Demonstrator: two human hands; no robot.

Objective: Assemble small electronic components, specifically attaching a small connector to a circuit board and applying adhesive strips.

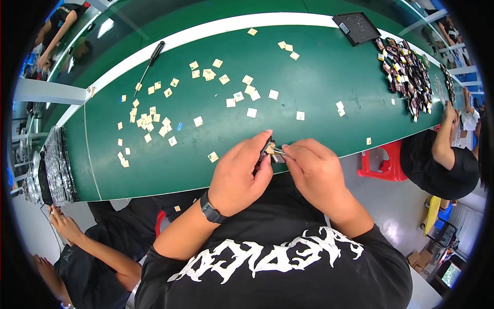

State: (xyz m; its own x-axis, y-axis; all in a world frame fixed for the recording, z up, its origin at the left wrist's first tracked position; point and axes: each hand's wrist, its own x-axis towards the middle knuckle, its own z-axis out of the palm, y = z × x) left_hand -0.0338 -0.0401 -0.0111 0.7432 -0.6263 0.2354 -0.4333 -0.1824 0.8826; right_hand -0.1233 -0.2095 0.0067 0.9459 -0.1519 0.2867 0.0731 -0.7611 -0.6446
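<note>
Close to the table's near edge, my left hand [237, 172] grips a small black part [262, 153] between thumb and fingers. A tan-yellow patch [270, 148] shows on that part; its far side is hidden by my fingers. My right hand [315, 167] is closed in a pinch around thin metal tweezers [278, 151], whose tips touch or nearly touch the tan patch. A small grey piece [278, 159] shows just below the tips; whether it belongs to the part I cannot tell.
Many small cream paper squares [208, 74] lie scattered over the green table [309, 67]. A black-handled screwdriver [155, 53] lies far left. At the right are a pile of small dark parts [404, 77] and a black tray [356, 28]. Silvery packs [56, 165] stand left. Co-workers sit on both sides.
</note>
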